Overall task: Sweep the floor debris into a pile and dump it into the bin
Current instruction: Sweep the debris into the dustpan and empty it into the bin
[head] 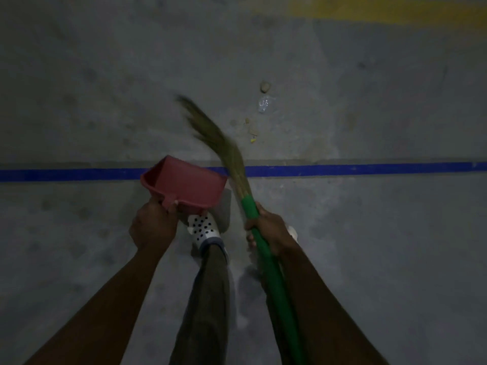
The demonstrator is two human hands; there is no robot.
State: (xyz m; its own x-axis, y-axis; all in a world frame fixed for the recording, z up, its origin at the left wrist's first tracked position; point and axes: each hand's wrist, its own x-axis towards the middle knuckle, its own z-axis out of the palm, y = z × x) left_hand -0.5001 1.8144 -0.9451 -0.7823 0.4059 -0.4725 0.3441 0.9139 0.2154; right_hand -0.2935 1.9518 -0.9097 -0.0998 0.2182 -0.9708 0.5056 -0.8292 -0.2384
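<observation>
My left hand (154, 223) grips the handle of a red plastic dustpan (184, 184), held off the floor over the blue line. My right hand (267, 230) grips the green handle of a grass broom (263, 259). Its straw bristles (210, 133) bend up and to the left, blurred by motion. Debris lies on the concrete just right of the bristles: a small stone (264, 86), a clear plastic scrap (264, 104), tan crumbs (251, 129) and a yellow bit (253, 140). No bin is in view.
A blue line (369, 169) crosses the grey concrete floor from left to right. A yellow painted band (382, 7) runs along the top right. My foot in a white perforated shoe (204, 229) stands between my hands.
</observation>
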